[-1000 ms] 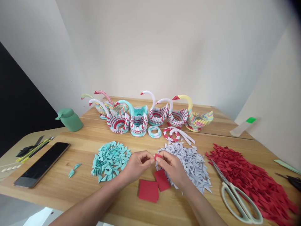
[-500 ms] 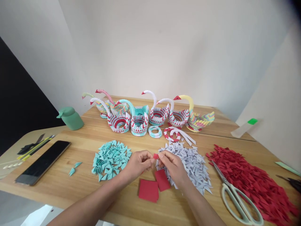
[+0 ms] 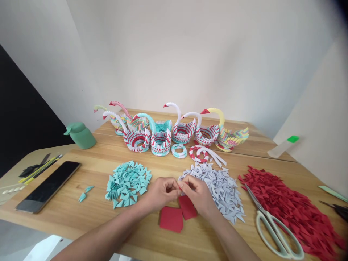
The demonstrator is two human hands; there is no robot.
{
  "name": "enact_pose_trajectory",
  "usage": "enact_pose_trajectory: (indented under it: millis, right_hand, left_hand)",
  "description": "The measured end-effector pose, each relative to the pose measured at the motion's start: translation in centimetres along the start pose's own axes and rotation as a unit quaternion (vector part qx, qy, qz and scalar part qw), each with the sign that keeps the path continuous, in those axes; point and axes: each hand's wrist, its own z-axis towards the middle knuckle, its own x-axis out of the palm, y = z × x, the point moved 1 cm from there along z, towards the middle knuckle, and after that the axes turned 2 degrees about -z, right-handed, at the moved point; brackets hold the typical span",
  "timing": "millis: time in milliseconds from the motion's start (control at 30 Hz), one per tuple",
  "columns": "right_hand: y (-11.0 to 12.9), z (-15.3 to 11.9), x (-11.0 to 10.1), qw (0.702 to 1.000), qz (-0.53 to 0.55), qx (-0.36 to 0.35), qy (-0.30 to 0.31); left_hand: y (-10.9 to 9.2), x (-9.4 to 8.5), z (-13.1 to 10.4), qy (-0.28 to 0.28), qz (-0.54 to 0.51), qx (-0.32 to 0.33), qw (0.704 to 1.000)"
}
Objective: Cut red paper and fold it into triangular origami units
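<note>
The table [image 3: 94, 174] gives you a wide, flat surface, and at its far side stands a row of paper swans [image 3: 161, 145]; work well apart from them. On your right lies the red pile [image 3: 290, 210], with the scissors [image 3: 261, 209] at its near edge. The white pile [image 3: 220, 186] is just behind and beside your right hand [image 3: 197, 192], so it is wise to move this wrist little, or the folded pieces can scatter. The green pile [image 3: 129, 183] is near your left hand [image 3: 164, 191], on its outer side. Both your hands are above the table, with their fingertips meeting. Below them lie the red sheets [image 3: 171, 218]; do not let a sleeve or palm push them.

The smallest thing is the red piece [image 3: 179, 183], between the fingertips of your two hands. Thumb and forefinger of each hand seem closed on it, but the fingers cover most of it, so I cannot tell its exact fold. To press it well, I think you should first match the edges, then pinch slowly along the crease with the thumb.
</note>
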Motion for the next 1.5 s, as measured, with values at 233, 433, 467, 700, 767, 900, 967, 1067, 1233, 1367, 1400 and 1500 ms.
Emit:
enact_pose_trajectory:
  millis: [233,433,467,700,767,900,967,1067,1233,1367,1400,1500]
  right_hand:
    - [0.0,-0.2,-0.1,1.0,0.014,-0.001,-0.018]
    - [-0.7,0.1,-0.4,0.988,0.155,0.026,0.004]
    - [-0.7,0.2,-0.5,0.987,0.156,0.032,0.0]
    - [-0.3,0.0,-0.5,0.997,0.074,0.024,-0.021]
    - [-0.2,0.0,-0.4,0.996,0.083,0.021,-0.01]
    - [-0.4,0.0,-0.2,0.992,0.121,0.02,0.024]
    - [-0.5,0.0,-0.2,0.993,0.112,0.028,0.021]
    - [-0.6,0.0,-0.2,0.994,0.103,0.033,0.006]
    - [-0.6,0.1,-0.2,0.991,0.126,0.036,0.009]
    - [-0.8,0.1,-0.2,0.989,0.141,0.035,0.02]
    - [-0.8,0.1,-0.2,0.989,0.143,0.036,0.019]
    - [-0.9,0.1,-0.1,0.989,0.145,0.04,0.011]
  left_hand:
    - [-0.8,-0.2,-0.1,0.025,-0.059,-0.01,0.998]
    - [-1.3,-0.8,-0.2,-0.012,-0.069,-0.011,0.997]
    - [-1.3,-0.9,-0.2,-0.013,-0.073,-0.013,0.997]
    - [-1.0,-0.8,0.0,-0.007,-0.079,-0.031,0.996]
    - [-1.0,-0.8,0.1,-0.011,-0.084,-0.024,0.996]
    - [-1.0,-0.8,0.1,-0.03,-0.071,0.003,0.997]
    - [-1.0,-0.8,0.1,-0.039,-0.062,0.01,0.997]
    - [-0.9,-0.8,0.2,-0.039,-0.073,0.01,0.996]
    - [-0.6,-1.1,0.3,-0.024,-0.087,0.011,0.996]
    - [-0.4,-1.0,0.3,-0.02,-0.099,0.028,0.994]
    - [-0.4,-1.0,0.3,-0.021,-0.102,0.029,0.994]
    - [-0.7,-0.7,0.2,-0.04,-0.087,0.036,0.995]
